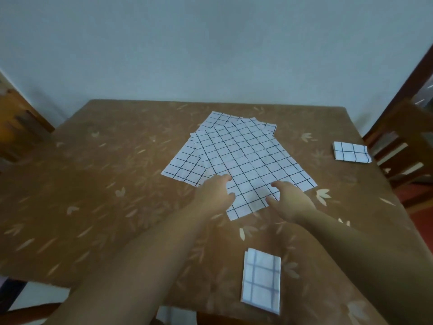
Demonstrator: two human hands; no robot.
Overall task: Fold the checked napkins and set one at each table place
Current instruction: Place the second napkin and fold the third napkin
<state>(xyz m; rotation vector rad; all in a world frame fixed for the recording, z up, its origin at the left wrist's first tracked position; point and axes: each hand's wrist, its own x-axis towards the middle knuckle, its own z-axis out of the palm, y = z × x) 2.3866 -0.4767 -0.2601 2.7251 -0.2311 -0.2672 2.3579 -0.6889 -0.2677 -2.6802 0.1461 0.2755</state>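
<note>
While left hand point(213, 195) and right hand point(290, 200) sit half-curled on the top napkin's point(248, 160) corner between them — actual pinch unclear — lift that layer only, then match edges.

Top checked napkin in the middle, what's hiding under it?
More unfolded napkins: a left napkin pokes out at its side, far napkins peek past its back edge. The top napkin covers the rest, so they cannot be counted.
</note>
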